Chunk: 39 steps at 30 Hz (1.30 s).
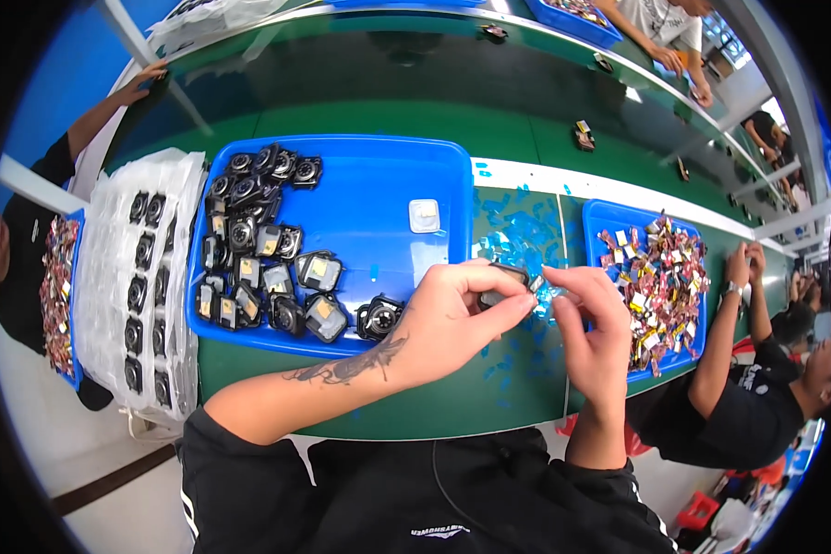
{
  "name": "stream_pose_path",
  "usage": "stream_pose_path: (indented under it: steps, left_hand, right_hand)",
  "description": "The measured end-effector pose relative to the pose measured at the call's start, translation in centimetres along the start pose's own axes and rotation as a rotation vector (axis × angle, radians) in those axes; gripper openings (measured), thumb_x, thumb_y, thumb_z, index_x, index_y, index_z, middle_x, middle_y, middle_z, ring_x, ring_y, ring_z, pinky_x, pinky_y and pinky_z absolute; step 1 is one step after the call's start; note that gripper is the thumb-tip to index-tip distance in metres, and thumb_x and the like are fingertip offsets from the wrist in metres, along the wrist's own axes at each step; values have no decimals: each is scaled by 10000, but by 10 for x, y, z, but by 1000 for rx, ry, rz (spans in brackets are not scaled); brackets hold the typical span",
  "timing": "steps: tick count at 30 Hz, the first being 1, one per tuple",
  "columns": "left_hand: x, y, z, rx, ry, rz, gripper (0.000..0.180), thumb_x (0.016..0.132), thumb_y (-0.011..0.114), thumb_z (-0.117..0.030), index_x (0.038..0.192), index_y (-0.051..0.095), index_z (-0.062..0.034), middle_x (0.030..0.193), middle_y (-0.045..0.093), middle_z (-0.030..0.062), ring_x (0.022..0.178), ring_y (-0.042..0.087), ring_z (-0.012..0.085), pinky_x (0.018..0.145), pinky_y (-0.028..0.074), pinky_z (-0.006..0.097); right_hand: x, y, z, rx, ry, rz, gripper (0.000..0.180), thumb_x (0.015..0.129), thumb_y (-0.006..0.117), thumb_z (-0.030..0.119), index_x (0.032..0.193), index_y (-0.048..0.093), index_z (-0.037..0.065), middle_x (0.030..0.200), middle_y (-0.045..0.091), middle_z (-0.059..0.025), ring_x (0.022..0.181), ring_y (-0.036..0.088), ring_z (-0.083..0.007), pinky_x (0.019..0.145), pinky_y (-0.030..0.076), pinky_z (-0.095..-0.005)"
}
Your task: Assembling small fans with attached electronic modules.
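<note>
Over the green work table, my left hand (pixel 457 314) is closed on a small dark smartwatch case (pixel 506 283), pinched between thumb and fingers. My right hand (pixel 596 319) is right beside it, fingers bent toward the case's edge; whatever small thing is between its fingertips is too tiny to make out. To the left stands a blue tray (pixel 379 148) with several black watch cases (pixel 245 231) piled in its left part. A whitish square piece (pixel 425 216) lies near the tray's right side. Scraps of shiny blue film (pixel 517 235) are scattered behind and under my hands.
A smaller blue tray (pixel 593 214) at right is heaped with small red, white and yellow parts (pixel 660 286). White plastic trays (pixel 111 277) holding watch cases are stacked at left. Beyond, a green conveyor belt (pixel 379 102) carries a few parts. Co-workers (pixel 757 369) sit along both sides.
</note>
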<state>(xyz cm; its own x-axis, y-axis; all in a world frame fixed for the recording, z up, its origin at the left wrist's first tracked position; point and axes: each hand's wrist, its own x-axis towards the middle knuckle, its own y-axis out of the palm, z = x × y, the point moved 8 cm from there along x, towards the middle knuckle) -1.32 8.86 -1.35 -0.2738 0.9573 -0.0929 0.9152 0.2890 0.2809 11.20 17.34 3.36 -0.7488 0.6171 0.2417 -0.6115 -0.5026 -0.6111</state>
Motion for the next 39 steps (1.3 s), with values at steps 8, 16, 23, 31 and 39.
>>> stream_pose_path:
  steps: [8, 16, 23, 31, 39]
  left_hand:
    - [-3, 12, -4, 36, -14, 115, 228, 972, 546, -38, 1161, 627, 59, 1036, 621, 91, 958, 639, 139, 817, 518, 272]
    - [4, -1, -22, 14, 186, -35, 441, 958, 436, 74, 1397, 442, 33, 1346, 537, 135, 1228, 529, 178, 1042, 401, 295]
    - [-3, 7, -14, -23, 71, 46, 465, 945, 467, 82, 1406, 406, 54, 1353, 531, 146, 1238, 525, 178, 1035, 424, 312]
    - [-2, 10, -8, 100, 19, 91, 444, 946, 479, 81, 1386, 425, 51, 1335, 544, 146, 1237, 530, 185, 1049, 417, 319]
    - [-3, 12, -9, 91, 96, 109, 450, 949, 480, 91, 1393, 422, 46, 1382, 515, 161, 1271, 514, 214, 1073, 415, 344]
  right_hand:
    - [-5, 4, -16, 868, 1, -48, 173, 845, 640, -84, 1006, 605, -29, 1032, 606, -125, 867, 617, -139, 745, 514, -246]
    - [-4, -7, 6, 337, 116, -130, 143, 816, 657, -94, 949, 673, -46, 887, 657, -104, 755, 640, -141, 686, 509, -233]
    - [10, 6, 29, 101, 4, -169, 148, 781, 699, -59, 907, 688, 18, 779, 663, -66, 569, 559, -125, 512, 443, -265]
    - [11, -1, 32, -25, -39, -152, 132, 770, 713, -52, 866, 679, 32, 758, 660, -73, 531, 547, -151, 495, 441, -272]
    - [9, 2, 33, -15, -2, -118, 123, 770, 719, -48, 859, 692, 33, 756, 668, -67, 526, 537, -138, 494, 431, -261]
